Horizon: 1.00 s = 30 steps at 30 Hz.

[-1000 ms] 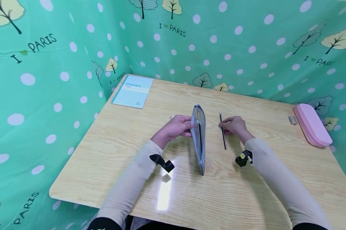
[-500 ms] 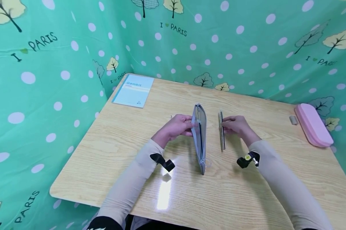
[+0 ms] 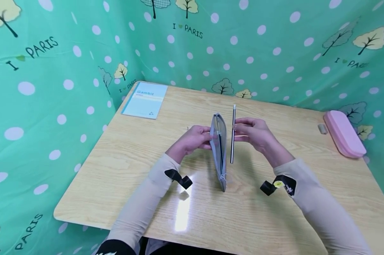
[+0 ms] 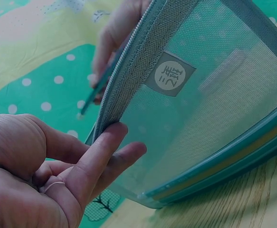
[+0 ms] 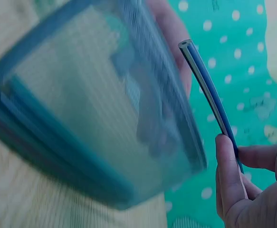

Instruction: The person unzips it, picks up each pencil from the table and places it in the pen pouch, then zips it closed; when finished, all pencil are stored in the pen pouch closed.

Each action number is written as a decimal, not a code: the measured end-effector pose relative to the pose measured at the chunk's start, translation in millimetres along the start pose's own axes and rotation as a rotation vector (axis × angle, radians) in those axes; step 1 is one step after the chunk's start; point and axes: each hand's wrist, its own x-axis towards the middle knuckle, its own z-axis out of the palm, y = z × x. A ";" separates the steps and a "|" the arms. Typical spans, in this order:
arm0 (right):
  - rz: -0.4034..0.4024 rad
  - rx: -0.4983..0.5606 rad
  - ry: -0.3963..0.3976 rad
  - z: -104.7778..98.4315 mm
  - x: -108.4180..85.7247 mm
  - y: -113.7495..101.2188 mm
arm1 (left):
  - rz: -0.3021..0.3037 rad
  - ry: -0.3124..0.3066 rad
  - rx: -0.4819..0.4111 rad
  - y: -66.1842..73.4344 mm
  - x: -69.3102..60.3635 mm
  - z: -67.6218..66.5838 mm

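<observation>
A grey-blue mesh zip pouch [image 3: 222, 152] stands on its edge on the table, its zip opening parted and a few slim dark items inside. My left hand [image 3: 193, 140] pinches the pouch's side near the zip; in the left wrist view the fingers lie along the mesh beside a small label [image 4: 170, 75]. Just right of the pouch, my right hand [image 3: 255, 132] holds a dark striped pencil [image 3: 232, 148] between thumb and fingers, off the table and roughly in line with the pouch. In the right wrist view the pencil's flat, unsharpened end [image 5: 186, 43] points upward.
A light blue notebook [image 3: 145, 100] lies at the table's back left corner. At the far right are a pink pencil case [image 3: 345, 134] and a small grey eraser [image 3: 322, 129]. Green patterned cloth [image 3: 192, 56] hangs behind the wooden table [image 3: 131, 170].
My right hand has raised the pencil from the table and brought it left, closer to the pouch. The left hand and the pouch stay almost where they were.
</observation>
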 end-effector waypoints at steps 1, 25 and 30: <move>-0.007 0.006 -0.006 4.0 -2.2 -1.7 | 0.001 0.001 -0.001 0.3 -0.2 -0.2; -0.026 -0.006 -0.014 32.8 -10.5 3.7 | 0.010 -0.004 -0.010 -0.2 0.5 0.5; -0.039 -0.057 -0.007 33.7 -10.7 5.5 | 0.012 -0.001 -0.008 0.6 0.5 1.2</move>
